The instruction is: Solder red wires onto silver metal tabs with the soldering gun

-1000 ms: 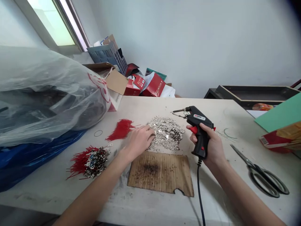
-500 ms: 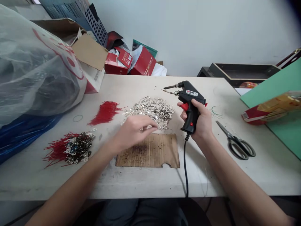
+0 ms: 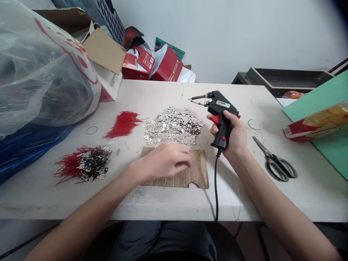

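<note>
While the right hand (image 3: 236, 139) grips a pistol-shaped black soldering gun (image 3: 224, 128) with red controls, the left hand (image 3: 171, 159) is over a flat brown piece of corrugated cardboard (image 3: 198, 168). The right fingers are wrapped around the handle, mostly lost behind it, with some tips showing beside the red trigger; the gun's slim tip points left, above the desk (image 3: 163, 206). Its black cable (image 3: 215, 181) drops past the desk's front edge, where its far end is out of sight.

The left fingers are bent and drawn together with the back of the hand towards the camera, so one cannot tell how far apart they are, whether they pinch anything, or whether they touch the cardboard. Hand and wrist cover much of that sheet; its right part, with a notch in the near edge, shows.

Just beyond the left hand is a wide heap of small silvery metal tabs (image 3: 174, 125), too crowded to separate piece by piece. To its left is a bundle of thin red wires (image 3: 122, 125); nearer the person, a tangle of red wires and metal tabs (image 3: 92, 165) hides its own joins. A bulging translucent plastic bag (image 3: 54, 69) is cut off at the left, its contents blurred.
</note>
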`<control>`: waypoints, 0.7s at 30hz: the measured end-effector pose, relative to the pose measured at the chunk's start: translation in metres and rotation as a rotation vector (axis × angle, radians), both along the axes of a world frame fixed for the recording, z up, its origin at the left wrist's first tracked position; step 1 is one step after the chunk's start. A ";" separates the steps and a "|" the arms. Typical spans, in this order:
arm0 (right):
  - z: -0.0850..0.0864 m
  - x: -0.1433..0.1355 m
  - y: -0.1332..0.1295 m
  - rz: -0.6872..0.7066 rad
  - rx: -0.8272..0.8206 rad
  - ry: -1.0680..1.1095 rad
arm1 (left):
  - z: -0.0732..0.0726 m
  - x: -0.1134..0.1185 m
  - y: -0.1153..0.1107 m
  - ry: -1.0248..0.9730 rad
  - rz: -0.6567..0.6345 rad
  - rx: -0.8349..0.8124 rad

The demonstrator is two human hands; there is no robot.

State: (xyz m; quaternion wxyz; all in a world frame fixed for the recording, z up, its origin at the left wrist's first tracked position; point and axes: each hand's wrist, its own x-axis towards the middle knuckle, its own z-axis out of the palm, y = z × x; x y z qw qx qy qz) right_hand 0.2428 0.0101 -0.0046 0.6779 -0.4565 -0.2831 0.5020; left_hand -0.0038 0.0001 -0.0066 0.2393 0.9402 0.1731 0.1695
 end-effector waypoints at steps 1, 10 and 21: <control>0.000 0.000 0.000 0.002 0.000 0.001 | 0.001 0.001 -0.001 -0.008 -0.001 -0.002; -0.002 0.001 0.000 0.025 0.006 -0.006 | -0.005 0.006 -0.005 -0.071 0.015 0.050; -0.003 0.000 0.000 0.033 -0.003 -0.004 | 0.004 0.003 -0.007 0.079 0.053 -0.060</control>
